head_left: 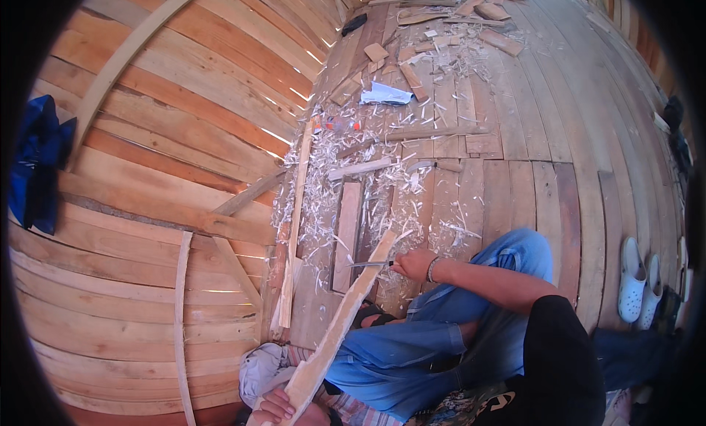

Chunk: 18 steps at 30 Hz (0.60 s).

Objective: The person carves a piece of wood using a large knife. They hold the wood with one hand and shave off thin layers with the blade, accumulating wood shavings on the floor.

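Observation:
My left hand (pixel 276 406) is closed around the near end of a long, rough-edged wooden board (pixel 331 345), which slants up and away across my lap. In my right hand (pixel 413 265) is a knife (pixel 371 263), gripped by its handle, most of which the fingers hide. Its thin blade points left and lies across the board near the far end; whether the edge bites into the wood, I cannot tell. Pale wood shavings (pixel 412 224) are scattered on the floor just past that end. My legs in blue jeans (pixel 397 352) are bent beside the board.
Beyond the board lie a short plank (pixel 348 220), a long strip (pixel 298 213) and a curved-blade tool with a wooden handle (pixel 448 165). Offcuts (pixel 501 42) and a crumpled white sheet (pixel 386 94) are farther off. A plank wall (pixel 169 154) rises at left; light clogs (pixel 631 283) stand at right.

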Each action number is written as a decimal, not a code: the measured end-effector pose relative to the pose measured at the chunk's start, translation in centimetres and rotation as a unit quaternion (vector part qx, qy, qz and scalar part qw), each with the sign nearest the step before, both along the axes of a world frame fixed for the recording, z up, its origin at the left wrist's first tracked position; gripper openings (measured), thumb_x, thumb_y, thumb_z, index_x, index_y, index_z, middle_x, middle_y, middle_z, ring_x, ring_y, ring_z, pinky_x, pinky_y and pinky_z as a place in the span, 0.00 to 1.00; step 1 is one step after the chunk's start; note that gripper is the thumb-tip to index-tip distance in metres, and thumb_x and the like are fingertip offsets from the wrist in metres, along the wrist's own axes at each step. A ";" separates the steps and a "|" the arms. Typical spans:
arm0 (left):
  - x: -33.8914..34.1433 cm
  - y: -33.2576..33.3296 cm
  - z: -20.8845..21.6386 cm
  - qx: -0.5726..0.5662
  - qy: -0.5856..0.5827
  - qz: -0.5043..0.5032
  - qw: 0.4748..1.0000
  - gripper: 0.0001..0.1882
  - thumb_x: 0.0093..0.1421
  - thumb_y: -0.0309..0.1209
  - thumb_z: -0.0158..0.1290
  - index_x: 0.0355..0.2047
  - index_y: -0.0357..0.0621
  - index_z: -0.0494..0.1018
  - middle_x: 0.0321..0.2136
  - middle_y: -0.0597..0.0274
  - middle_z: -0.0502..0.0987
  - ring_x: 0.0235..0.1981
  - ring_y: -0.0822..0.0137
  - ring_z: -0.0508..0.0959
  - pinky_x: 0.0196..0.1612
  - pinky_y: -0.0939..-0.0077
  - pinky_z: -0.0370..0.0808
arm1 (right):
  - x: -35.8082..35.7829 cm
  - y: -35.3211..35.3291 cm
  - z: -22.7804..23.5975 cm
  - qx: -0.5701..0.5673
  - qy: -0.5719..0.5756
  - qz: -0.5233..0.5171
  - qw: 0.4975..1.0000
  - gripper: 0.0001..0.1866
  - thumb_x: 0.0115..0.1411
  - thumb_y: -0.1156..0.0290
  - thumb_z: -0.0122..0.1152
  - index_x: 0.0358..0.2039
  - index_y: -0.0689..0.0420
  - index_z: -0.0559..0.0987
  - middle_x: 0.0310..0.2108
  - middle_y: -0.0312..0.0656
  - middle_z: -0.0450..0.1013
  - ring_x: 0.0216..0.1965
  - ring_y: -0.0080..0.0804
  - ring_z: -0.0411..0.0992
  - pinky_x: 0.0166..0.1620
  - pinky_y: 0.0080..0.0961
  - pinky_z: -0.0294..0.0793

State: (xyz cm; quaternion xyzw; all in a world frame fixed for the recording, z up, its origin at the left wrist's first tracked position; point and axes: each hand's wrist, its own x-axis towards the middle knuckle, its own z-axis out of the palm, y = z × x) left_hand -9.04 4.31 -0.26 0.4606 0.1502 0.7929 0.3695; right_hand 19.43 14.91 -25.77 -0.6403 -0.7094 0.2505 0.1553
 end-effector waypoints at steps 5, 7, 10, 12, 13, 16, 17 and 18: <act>0.4 0.7 0.0 -0.009 0.000 -0.003 1.000 0.12 0.50 0.39 0.46 0.19 0.49 0.58 0.13 0.67 0.57 0.16 0.72 0.59 0.28 0.75 0.58 | 2.8 1.2 -3.4 -0.078 0.019 -0.059 0.995 0.27 0.62 0.48 0.40 0.34 0.62 0.75 0.29 0.54 0.75 0.32 0.49 0.75 0.37 0.41 0.74; -0.2 0.3 0.2 -0.012 -0.001 -0.002 1.000 0.12 0.50 0.39 0.46 0.19 0.49 0.57 0.13 0.67 0.57 0.16 0.73 0.59 0.28 0.75 0.58 | -0.1 -0.3 -1.2 -0.002 0.023 -0.018 1.000 0.26 0.62 0.49 0.41 0.33 0.62 0.76 0.29 0.54 0.75 0.32 0.49 0.75 0.36 0.41 0.75; -0.3 0.4 -0.2 -0.020 -0.010 0.002 1.000 0.13 0.50 0.39 0.46 0.18 0.49 0.56 0.13 0.68 0.56 0.16 0.73 0.58 0.29 0.76 0.57 | 2.2 0.5 -0.5 -0.025 0.028 -0.026 0.999 0.26 0.63 0.50 0.40 0.33 0.62 0.74 0.28 0.56 0.75 0.31 0.52 0.75 0.35 0.44 0.74; -0.1 0.5 -0.2 -0.031 -0.009 -0.002 0.999 0.13 0.49 0.39 0.47 0.18 0.50 0.55 0.13 0.68 0.55 0.16 0.74 0.58 0.29 0.77 0.57 | 0.9 -0.3 -1.3 -0.016 0.017 -0.054 0.998 0.26 0.63 0.50 0.39 0.32 0.61 0.74 0.27 0.55 0.75 0.31 0.52 0.75 0.35 0.44 0.73; -0.2 0.5 -0.3 -0.029 -0.013 -0.001 1.000 0.14 0.49 0.39 0.47 0.18 0.50 0.55 0.13 0.68 0.55 0.16 0.74 0.58 0.29 0.77 0.57 | 0.5 -0.2 -1.0 -0.003 0.007 -0.066 0.998 0.25 0.63 0.50 0.39 0.31 0.61 0.74 0.26 0.55 0.75 0.31 0.52 0.75 0.35 0.45 0.73; -0.8 0.1 -0.2 -0.027 -0.016 0.004 1.000 0.13 0.50 0.39 0.46 0.18 0.49 0.56 0.13 0.67 0.56 0.16 0.73 0.58 0.29 0.76 0.58 | -0.8 -0.9 -0.5 -0.003 0.038 -0.062 0.997 0.26 0.63 0.49 0.39 0.32 0.61 0.74 0.26 0.54 0.75 0.31 0.51 0.75 0.34 0.45 0.73; -0.4 0.1 -0.2 -0.021 -0.022 0.007 1.000 0.12 0.50 0.40 0.46 0.20 0.48 0.59 0.14 0.66 0.58 0.17 0.71 0.60 0.29 0.74 0.58 | -0.3 -0.6 -0.5 -0.015 0.039 -0.063 0.997 0.26 0.63 0.49 0.38 0.32 0.61 0.74 0.26 0.54 0.75 0.31 0.52 0.75 0.35 0.45 0.73; 0.1 0.0 -0.4 -0.019 -0.028 0.011 0.999 0.11 0.50 0.40 0.46 0.21 0.48 0.61 0.14 0.65 0.60 0.17 0.70 0.61 0.29 0.72 0.58 | 1.0 -0.2 -0.9 -0.031 0.040 -0.064 0.997 0.26 0.63 0.48 0.38 0.33 0.61 0.74 0.26 0.54 0.75 0.31 0.52 0.75 0.35 0.46 0.73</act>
